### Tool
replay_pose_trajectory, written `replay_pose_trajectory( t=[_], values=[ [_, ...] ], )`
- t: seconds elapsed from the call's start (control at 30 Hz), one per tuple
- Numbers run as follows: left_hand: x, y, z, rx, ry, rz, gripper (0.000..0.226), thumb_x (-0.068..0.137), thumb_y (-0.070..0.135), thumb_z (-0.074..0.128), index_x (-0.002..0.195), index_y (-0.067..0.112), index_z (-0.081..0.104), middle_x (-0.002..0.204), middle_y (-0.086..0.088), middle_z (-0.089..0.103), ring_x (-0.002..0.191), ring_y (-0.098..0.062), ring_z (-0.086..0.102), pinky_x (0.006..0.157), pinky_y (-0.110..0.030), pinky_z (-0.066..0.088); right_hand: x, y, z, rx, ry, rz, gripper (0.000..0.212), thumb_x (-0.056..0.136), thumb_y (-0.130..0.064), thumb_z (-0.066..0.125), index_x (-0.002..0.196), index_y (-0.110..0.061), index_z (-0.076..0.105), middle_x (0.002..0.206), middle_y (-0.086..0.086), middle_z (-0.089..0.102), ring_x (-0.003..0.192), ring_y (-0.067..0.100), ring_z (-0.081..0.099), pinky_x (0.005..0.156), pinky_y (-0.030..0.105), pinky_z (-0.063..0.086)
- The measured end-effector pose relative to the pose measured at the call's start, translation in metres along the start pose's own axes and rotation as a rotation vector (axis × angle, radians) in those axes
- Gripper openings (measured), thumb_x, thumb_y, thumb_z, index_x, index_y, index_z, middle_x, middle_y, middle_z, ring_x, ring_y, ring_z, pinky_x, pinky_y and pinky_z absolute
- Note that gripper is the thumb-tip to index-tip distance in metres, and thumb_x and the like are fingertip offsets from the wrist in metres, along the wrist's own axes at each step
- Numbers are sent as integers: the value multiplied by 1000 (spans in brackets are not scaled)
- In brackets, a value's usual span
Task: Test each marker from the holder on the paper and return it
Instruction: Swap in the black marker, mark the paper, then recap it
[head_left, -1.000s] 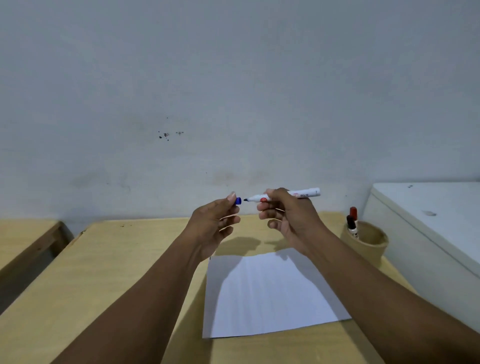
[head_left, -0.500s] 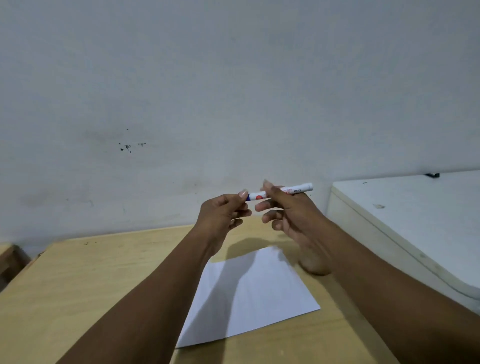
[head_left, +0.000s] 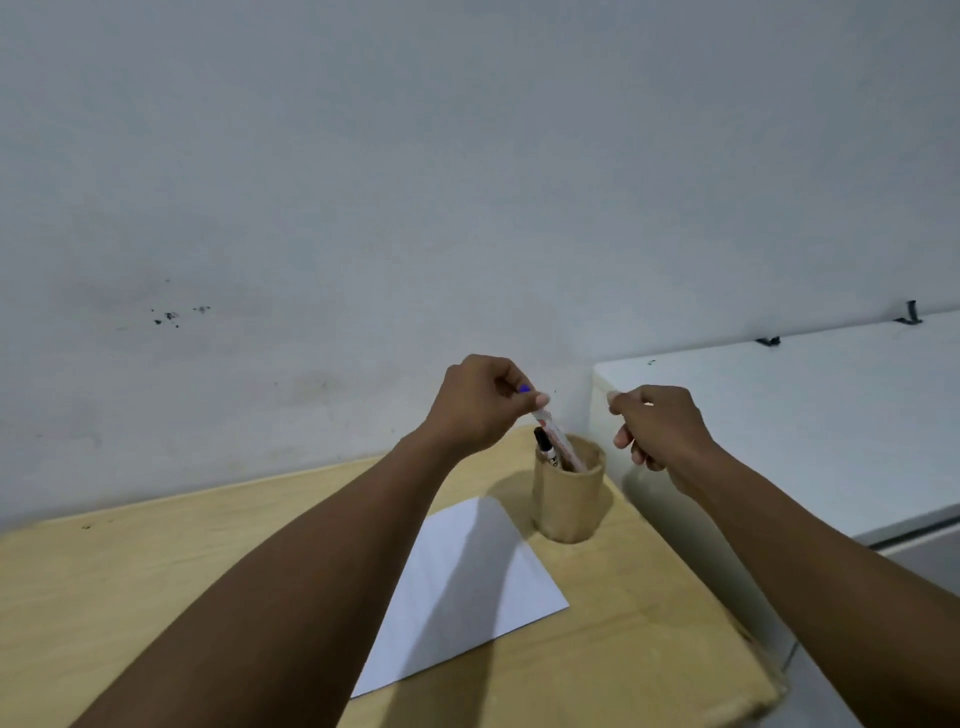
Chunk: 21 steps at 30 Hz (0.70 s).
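My left hand (head_left: 483, 402) pinches the blue-capped end of a white marker (head_left: 557, 439), whose lower end slants down into the tan cylindrical holder (head_left: 566, 506). A black-capped marker (head_left: 544, 441) stands in the holder beside it. My right hand (head_left: 657, 428) hovers just right of the holder with its fingers curled and nothing visible in it. The white paper (head_left: 467, 587) lies flat on the table in front of the holder, partly shaded by my left arm.
The wooden table (head_left: 156, 571) ends in an edge at the right, close to the holder. A white chest-like unit (head_left: 805, 415) stands right next to the table. A pale wall runs behind.
The cap went back onto the marker and my right hand let go of it. My left hand now carries it alone, tip-end down into the holder. The view has turned right.
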<state>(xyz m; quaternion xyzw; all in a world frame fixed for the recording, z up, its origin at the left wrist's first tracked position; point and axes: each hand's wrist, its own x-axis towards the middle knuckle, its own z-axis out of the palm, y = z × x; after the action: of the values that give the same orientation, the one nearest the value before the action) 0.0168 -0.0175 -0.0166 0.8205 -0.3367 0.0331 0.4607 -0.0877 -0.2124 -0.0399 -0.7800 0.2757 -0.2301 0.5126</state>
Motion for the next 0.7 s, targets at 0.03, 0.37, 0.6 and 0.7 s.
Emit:
replay_pose_trajectory(
  t=[0.03,0.37,0.6,0.7],
  values=[
    [1,1,6,82,-16,26,24,82,34,83,84,11,78,77,-6,78,70,-16,68,63,-26,49,0,3,0,-3,-7,-2,32,98,-31,61,98,-1,71,63,10,70,40,18,51,42,23,33],
    [-9,0,25,252,-195,26,32,85,18,63,111,18,81,122,0,73,103,-15,65,91,-27,51,-2,7,8,-45,-32,-45,25,100,-32,61,91,-10,70,66,8,73,41,17,54,42,22,37],
    [-8,-6,22,364,-125,107,14,89,15,70,98,16,80,97,0,77,85,-18,67,78,-34,55,-8,-6,11,35,-31,-81,23,98,-29,62,92,-10,72,60,6,70,37,15,51,40,20,35],
    [-7,-3,3,260,3,58,20,92,16,67,109,15,77,94,-1,79,90,-18,68,85,-31,54,-18,-22,19,27,22,-207,23,97,-31,64,88,-12,73,57,6,70,33,6,51,43,20,39]
  ],
)
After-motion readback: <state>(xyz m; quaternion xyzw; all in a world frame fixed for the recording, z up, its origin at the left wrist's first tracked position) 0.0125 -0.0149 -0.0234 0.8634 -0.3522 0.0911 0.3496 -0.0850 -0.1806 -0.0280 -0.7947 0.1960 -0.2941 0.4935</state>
